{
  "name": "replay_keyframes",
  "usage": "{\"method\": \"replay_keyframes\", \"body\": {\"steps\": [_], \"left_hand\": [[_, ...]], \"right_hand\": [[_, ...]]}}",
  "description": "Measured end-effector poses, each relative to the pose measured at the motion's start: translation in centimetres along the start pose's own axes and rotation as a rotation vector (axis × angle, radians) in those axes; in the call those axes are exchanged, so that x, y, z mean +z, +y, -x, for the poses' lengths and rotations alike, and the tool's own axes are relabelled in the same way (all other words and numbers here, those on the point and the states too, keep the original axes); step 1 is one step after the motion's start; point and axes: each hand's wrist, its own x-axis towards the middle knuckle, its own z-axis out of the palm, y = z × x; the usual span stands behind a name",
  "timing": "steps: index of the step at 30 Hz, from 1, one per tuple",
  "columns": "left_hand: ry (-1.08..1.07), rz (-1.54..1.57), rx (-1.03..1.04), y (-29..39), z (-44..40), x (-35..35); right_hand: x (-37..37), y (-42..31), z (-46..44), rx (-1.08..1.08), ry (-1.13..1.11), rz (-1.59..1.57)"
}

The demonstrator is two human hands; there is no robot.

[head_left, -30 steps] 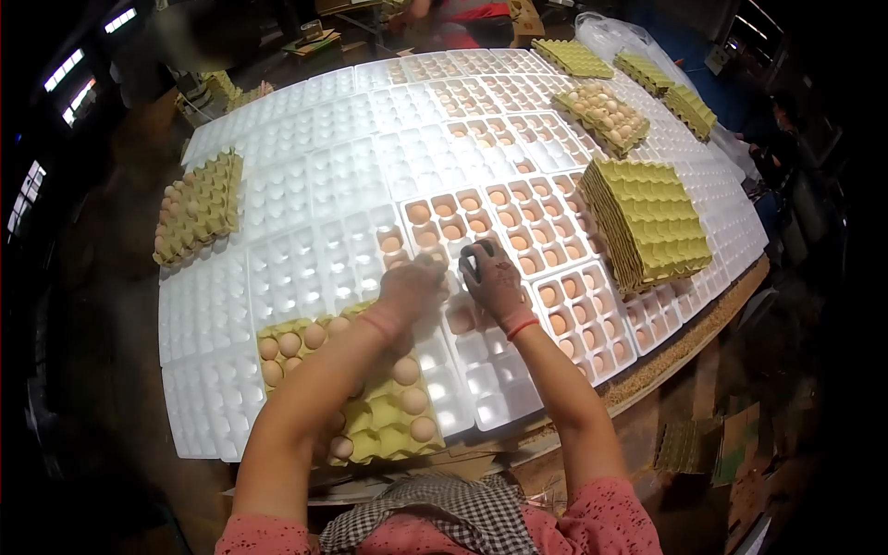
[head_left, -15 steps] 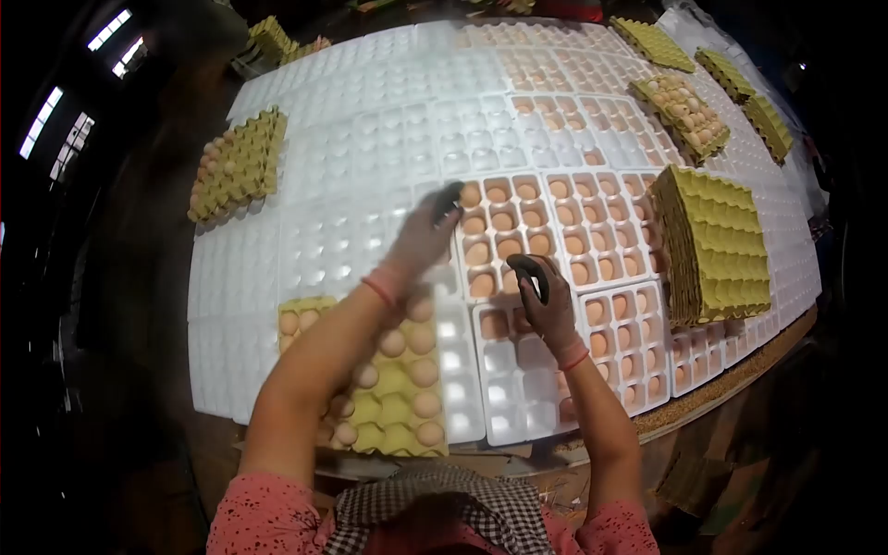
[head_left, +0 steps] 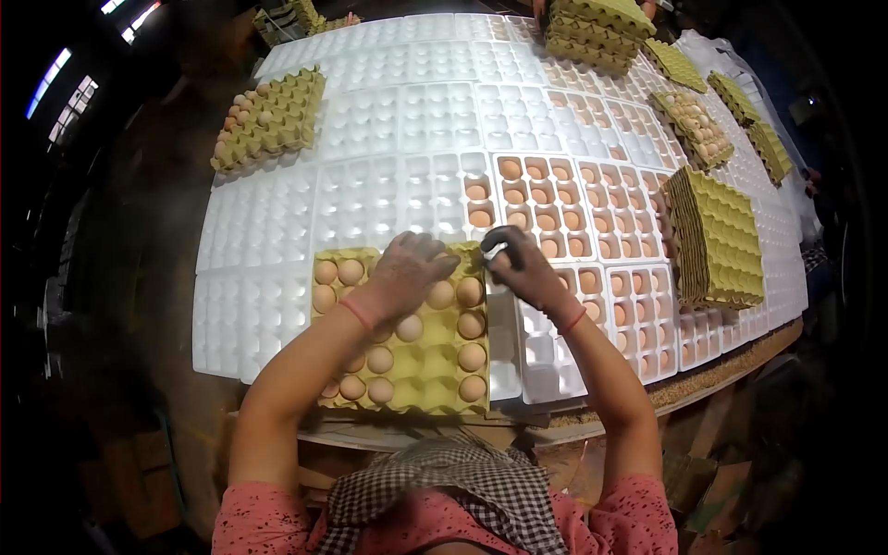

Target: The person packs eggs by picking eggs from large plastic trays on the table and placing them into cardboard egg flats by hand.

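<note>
My left hand (head_left: 407, 273), in a dark-fingered glove, is over the far part of the yellow egg tray (head_left: 421, 370). Its fingers curl down among the cells, and whatever they hold is hidden. Brown eggs (head_left: 471, 324) fill part of this tray, while several cells in its middle are bare. Just right of the tray, my right hand (head_left: 525, 268) has its fingers closed on an egg (head_left: 500, 263), mostly covered by them. Beyond it lies a white foam tray (head_left: 572, 154) with an egg in nearly every cell. A neighbouring white foam tray (head_left: 539, 326) is partly under my right hand.
White foam trays (head_left: 361, 199) cover the table. A tall stack of yellow trays (head_left: 717, 240) stands on the right, and another stack (head_left: 597, 37) is at the far side. Egg-bearing yellow trays sit at left (head_left: 273, 120) and far right (head_left: 694, 128). The wooden table edge (head_left: 666, 396) runs in front.
My left hand has come back from the foam tray to the yellow tray. My right hand has moved slightly up and left. The view has shifted, and a far stack of yellow trays now shows.
</note>
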Motion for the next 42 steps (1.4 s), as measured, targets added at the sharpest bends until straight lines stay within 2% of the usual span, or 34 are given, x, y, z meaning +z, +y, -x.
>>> {"method": "replay_keyframes", "body": {"steps": [1, 2, 4, 5, 6, 7, 8, 9, 11, 12, 13, 14, 16, 17, 18, 20, 21, 22, 23, 24, 26, 27, 28, 31, 32, 35, 36, 37, 38, 39, 40, 41, 42], "left_hand": [[0.040, -0.033, 0.038, -0.1, -0.1, 0.1], [0.046, -0.031, 0.047, -0.1, -0.1, -0.5], [0.030, 0.187, -0.092, -0.4, 0.4, -2.0], [0.313, 0.699, -0.233, -3.1, 1.2, 1.9], [0.361, 1.407, -0.476, -0.5, 2.9, -2.4], [0.437, 1.558, -0.514, -1.0, 3.1, -2.9], [0.513, 1.710, -0.555, -1.6, 3.5, -3.3], [0.510, 1.714, -0.552, -1.5, 3.9, -3.5], [0.273, 1.554, -0.703, -1.0, 4.1, -4.3], [0.168, 1.175, -0.511, 0.0, 4.1, -4.5], [0.142, 0.786, -0.336, 1.1, 4.0, -4.7], [0.197, 0.270, 0.022, 1.9, 4.2, -4.4], [0.113, 0.046, -0.059, 3.0, 2.9, -1.4], [-0.122, -0.063, -0.102, 3.9, 2.4, -1.8], [-0.200, -0.018, -0.120, 3.9, 1.9, -1.5], [-0.040, 0.164, -0.170, 3.5, 1.9, -0.6], [-0.039, 0.158, -0.164, 4.0, 2.0, -1.8], [0.142, 0.295, -0.168, 4.6, 2.4, -3.1], [0.322, 0.433, -0.169, 5.3, 2.6, -4.6], [0.321, 0.432, -0.160, 5.8, 2.5, -5.6], [0.518, 0.210, 0.098, 6.9, 1.7, -7.3], [0.413, 0.114, 0.123, 7.2, 0.7, -7.8], [0.417, 0.111, 0.134, 7.2, 0.4, -7.8], [0.195, 0.088, 0.059, 7.6, -1.6, -7.8], [0.185, 0.095, 0.110, 8.0, -2.0, -7.8], [0.046, 0.159, -0.081, 10.1, -3.8, -8.5], [0.032, 0.162, -0.058, 10.1, -4.4, -7.9], [0.059, 0.410, -0.074, 9.5, -4.8, -6.9], [0.082, 0.657, -0.100, 9.0, -5.2, -6.0], [0.127, 1.073, -0.115, 8.9, -5.5, -5.3], [0.146, 1.144, -0.178, 9.3, -5.9, -5.9], [0.163, 1.111, -0.192, 9.1, -6.8, -5.8], [0.179, 1.076, -0.209, 9.1, -7.7, -5.7]], "right_hand": [[0.7, -0.8, 0.6, -0.107, -0.069, 0.347], [1.9, -1.0, 1.0, -0.102, -0.166, 0.672], [1.6, -1.5, 1.0, 0.054, -0.267, 0.634], [1.0, -1.3, 1.2, 0.213, -0.193, 0.300], [0.0, -0.9, 1.7, 0.366, -0.118, -0.040], [-0.7, -0.3, 2.3, 0.274, -0.052, -0.368], [-1.3, -0.4, 2.6, 0.254, -0.062, -0.525], [-1.4, 0.0, 2.8, 0.260, -0.051, -0.614], [-1.0, 0.5, 2.9, 0.231, 0.023, -0.824], [-0.5, 0.7, 3.0, 0.198, 0.085, -0.945], [-0.6, 3.3, 1.8, 0.185, -0.288, -1.521], [0.0, 1.8, 1.7, 0.223, -0.296, -1.672], [1.4, -1.2, 1.5, 0.347, -0.095, -1.851], [2.1, -1.4, 1.2, 0.288, -0.112, -1.864], [2.7, -1.7, 1.1, 0.310, -0.132, -1.950], [3.6, -2.7, 1.0, 0.297, -0.100, -1.963], [3.8, -2.3, 0.9, 0.225, -0.185, -2.041], [4.8, -1.6, 0.3, 0.214, -0.179, -2.045], [6.1, -0.7, -0.5, 0.069, 0.107, -1.574], [6.2, -0.9, -0.6, -0.015, 0.162, -1.404], [6.3, -1.3, -0.7, -0.141, 0.307, -1.050], [6.5, -2.7, -0.5, -0.083, 0.251, -1.262], [6.7, -4.1, -0.2, -0.023, 0.192, -1.472], [6.8, -5.0, 0.9, -0.288, 0.505, -0.564], [6.8, -4.7, 1.0, -0.292, 0.551, -0.571], [5.6, -3.2, 1.5, -0.053, 0.465, -1.312], [4.5, -2.9, 2.1, -0.024, 0.482, -1.430], [3.3, -2.6, 2.8, 0.005, 0.506, -1.549], [2.5, 0.1, 2.5, -0.119, 0.781, -1.510], [-0.5, 0.6, 5.1, -0.141, 0.864, -1.081], [-3.6, 1.0, 7.8, -0.122, 0.980, -0.657], [-5.8, 4.5, 9.5, -0.220, 1.027, -0.207], [-6.8, 4.8, 11.0, -0.179, 0.971, -0.336]]}}
